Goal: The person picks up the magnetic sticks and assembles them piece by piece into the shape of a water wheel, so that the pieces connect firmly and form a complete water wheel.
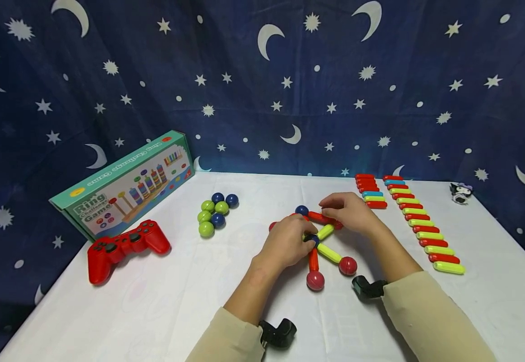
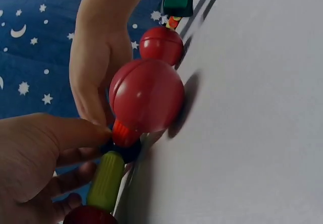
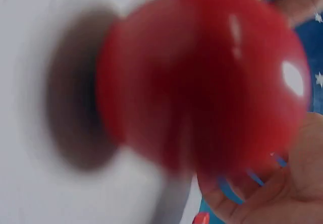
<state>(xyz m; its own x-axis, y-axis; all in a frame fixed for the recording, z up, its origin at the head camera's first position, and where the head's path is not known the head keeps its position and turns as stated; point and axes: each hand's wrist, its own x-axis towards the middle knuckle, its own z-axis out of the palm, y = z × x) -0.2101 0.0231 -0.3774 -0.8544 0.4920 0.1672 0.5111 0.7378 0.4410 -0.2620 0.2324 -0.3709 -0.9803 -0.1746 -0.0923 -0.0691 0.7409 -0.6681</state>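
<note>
A structure of magnetic rods and balls stands mid-table. My left hand [image 1: 289, 241] pinches a dark blue ball [image 1: 313, 240] in it, where a yellow-green rod [image 1: 329, 253] and an orange-red rod [image 1: 313, 260] meet. These rods end in red balls [image 1: 347, 265]. At the structure's far right side, my right hand [image 1: 351, 213] hovers by a red rod [image 1: 319, 217], fingers loosely bent; contact is unclear. In the right wrist view a large red ball [image 3: 207, 82] hides part of the right hand [image 3: 272, 193]. Another blue ball [image 1: 301, 210] sits at the back.
Loose green and blue balls [image 1: 206, 230] lie left of the structure. Rows of rods [image 1: 426, 236] line the right side, near a small figurine [image 1: 461, 193]. A red game controller [image 1: 126, 249] and a game box [image 1: 131, 186] stand at left, before a starry curtain [image 1: 244, 75].
</note>
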